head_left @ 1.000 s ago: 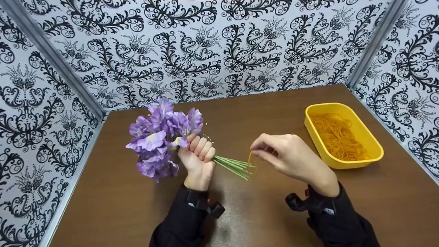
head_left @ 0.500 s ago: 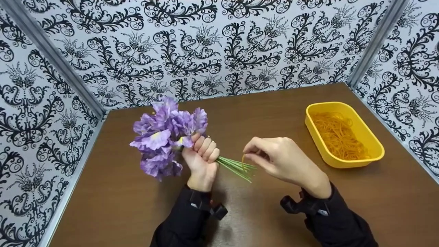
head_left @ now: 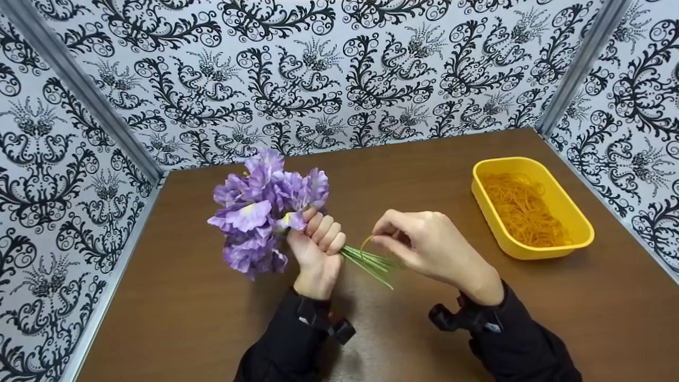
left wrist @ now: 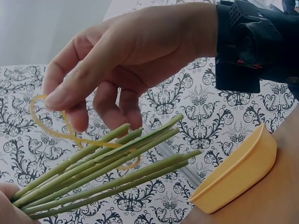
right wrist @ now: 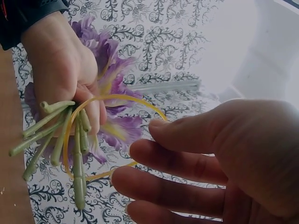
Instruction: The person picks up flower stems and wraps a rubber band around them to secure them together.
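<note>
The left hand (head_left: 317,254) wraps its fingers round the upper stems (head_left: 371,260) of a purple bouquet (head_left: 249,217), held above the brown table (head_left: 419,180), blooms to the person's left and cut ends fanned toward the right. The right hand (head_left: 432,246) pinches a yellow rubber band (right wrist: 126,98) between thumb and index finger, its other fingers loosely bent; the loop's far end lies at the stems — how many pass through it, I cannot tell. The bouquet looks artificial and should be light, its stems fairly stiff, perhaps smooth enough to slide against one another in a slack grip. Petals are probably soft and easily creased, so just below the flower heads seems the place to hold. The band looks thin, springy and nearly weightless — best pinched at one edge, leaving the loop open. More bands (head_left: 522,212) fill the yellow tub (head_left: 489,220).
</note>
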A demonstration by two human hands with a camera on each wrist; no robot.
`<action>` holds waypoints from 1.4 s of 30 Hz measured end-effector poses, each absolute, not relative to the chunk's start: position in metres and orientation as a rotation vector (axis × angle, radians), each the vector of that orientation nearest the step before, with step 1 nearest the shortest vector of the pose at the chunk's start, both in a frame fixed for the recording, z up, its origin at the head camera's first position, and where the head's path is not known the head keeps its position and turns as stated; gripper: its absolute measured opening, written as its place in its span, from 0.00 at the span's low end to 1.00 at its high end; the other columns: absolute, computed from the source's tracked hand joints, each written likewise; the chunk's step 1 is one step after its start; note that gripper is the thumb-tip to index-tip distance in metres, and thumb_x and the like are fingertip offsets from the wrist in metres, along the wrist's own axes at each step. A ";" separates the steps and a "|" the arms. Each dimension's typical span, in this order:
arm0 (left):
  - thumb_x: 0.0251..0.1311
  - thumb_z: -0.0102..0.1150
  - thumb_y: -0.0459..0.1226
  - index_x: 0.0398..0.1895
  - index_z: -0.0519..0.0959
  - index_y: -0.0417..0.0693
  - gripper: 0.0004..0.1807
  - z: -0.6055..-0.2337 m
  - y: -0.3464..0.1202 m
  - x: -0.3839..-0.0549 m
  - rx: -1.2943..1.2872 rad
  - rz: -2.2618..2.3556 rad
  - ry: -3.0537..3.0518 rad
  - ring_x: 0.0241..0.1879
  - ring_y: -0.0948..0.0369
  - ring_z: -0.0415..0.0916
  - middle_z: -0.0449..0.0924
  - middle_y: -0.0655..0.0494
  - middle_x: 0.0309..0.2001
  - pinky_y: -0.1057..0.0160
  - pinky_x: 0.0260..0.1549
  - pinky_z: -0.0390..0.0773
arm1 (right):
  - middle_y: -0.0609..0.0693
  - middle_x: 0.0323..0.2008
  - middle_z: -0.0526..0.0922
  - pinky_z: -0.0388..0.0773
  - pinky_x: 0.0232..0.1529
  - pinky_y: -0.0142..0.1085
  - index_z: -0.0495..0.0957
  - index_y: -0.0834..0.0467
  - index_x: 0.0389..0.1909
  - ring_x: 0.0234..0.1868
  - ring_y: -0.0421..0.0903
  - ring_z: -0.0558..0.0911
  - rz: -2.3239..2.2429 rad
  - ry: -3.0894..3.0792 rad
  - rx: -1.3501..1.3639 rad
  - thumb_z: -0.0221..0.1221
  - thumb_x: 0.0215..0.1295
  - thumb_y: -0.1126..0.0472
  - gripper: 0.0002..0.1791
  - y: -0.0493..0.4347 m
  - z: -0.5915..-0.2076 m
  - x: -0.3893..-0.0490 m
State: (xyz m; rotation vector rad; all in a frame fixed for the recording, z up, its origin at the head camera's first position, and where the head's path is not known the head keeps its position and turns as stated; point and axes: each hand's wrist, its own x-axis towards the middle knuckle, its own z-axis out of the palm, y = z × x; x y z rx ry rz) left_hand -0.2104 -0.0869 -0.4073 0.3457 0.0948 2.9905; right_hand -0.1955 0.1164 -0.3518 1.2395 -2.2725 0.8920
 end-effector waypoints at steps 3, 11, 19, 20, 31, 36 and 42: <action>0.64 0.42 0.36 0.15 0.46 0.54 0.22 -0.407 -0.085 -0.209 0.325 2.987 0.102 0.14 0.70 0.36 0.39 0.67 0.15 0.72 0.13 0.39 | 0.41 0.32 0.86 0.79 0.29 0.28 0.81 0.53 0.39 0.29 0.33 0.82 0.894 -2.262 1.228 0.69 0.64 0.64 0.06 0.118 -0.353 -0.199; 0.67 0.38 0.37 0.15 0.47 0.54 0.22 -0.404 -0.080 -0.204 0.309 2.975 0.175 0.13 0.70 0.36 0.40 0.66 0.15 0.72 0.12 0.40 | 0.43 0.33 0.86 0.78 0.29 0.29 0.82 0.55 0.39 0.29 0.35 0.81 0.953 -2.258 1.167 0.68 0.64 0.65 0.06 0.126 -0.356 -0.213; 0.66 0.46 0.37 0.15 0.47 0.55 0.24 -0.399 -0.078 -0.194 0.420 2.893 0.147 0.13 0.70 0.37 0.41 0.67 0.15 0.73 0.12 0.41 | 0.47 0.45 0.87 0.81 0.35 0.31 0.81 0.57 0.40 0.35 0.38 0.84 0.873 -2.250 1.232 0.69 0.63 0.66 0.08 0.136 -0.372 -0.229; 0.66 0.47 0.37 0.15 0.47 0.55 0.25 -0.398 -0.078 -0.193 0.442 2.883 0.145 0.13 0.70 0.38 0.41 0.67 0.15 0.73 0.12 0.42 | 0.48 0.43 0.87 0.81 0.34 0.30 0.81 0.57 0.40 0.34 0.38 0.84 0.878 -2.253 1.265 0.69 0.63 0.67 0.08 0.136 -0.375 -0.231; 0.68 0.49 0.37 0.17 0.47 0.54 0.25 -0.389 -0.081 -0.184 0.682 2.763 0.003 0.14 0.69 0.40 0.43 0.66 0.15 0.73 0.14 0.43 | 0.49 0.37 0.84 0.78 0.31 0.24 0.82 0.60 0.49 0.28 0.38 0.81 0.935 -2.015 1.638 0.62 0.65 0.74 0.14 0.110 -0.412 -0.249; 0.67 0.49 0.36 0.16 0.48 0.54 0.25 -0.385 -0.085 -0.185 0.664 2.814 0.021 0.13 0.69 0.40 0.44 0.66 0.15 0.73 0.13 0.44 | 0.45 0.36 0.79 0.77 0.32 0.26 0.80 0.56 0.48 0.32 0.36 0.78 0.782 -2.092 1.676 0.57 0.68 0.71 0.12 0.094 -0.430 -0.240; 0.65 0.48 0.35 0.15 0.49 0.55 0.24 -0.380 -0.097 -0.189 0.600 2.944 -0.026 0.13 0.69 0.41 0.44 0.66 0.14 0.72 0.12 0.44 | 0.44 0.36 0.82 0.75 0.33 0.23 0.80 0.56 0.44 0.33 0.34 0.77 0.922 -2.260 1.746 0.57 0.66 0.71 0.10 0.081 -0.439 -0.217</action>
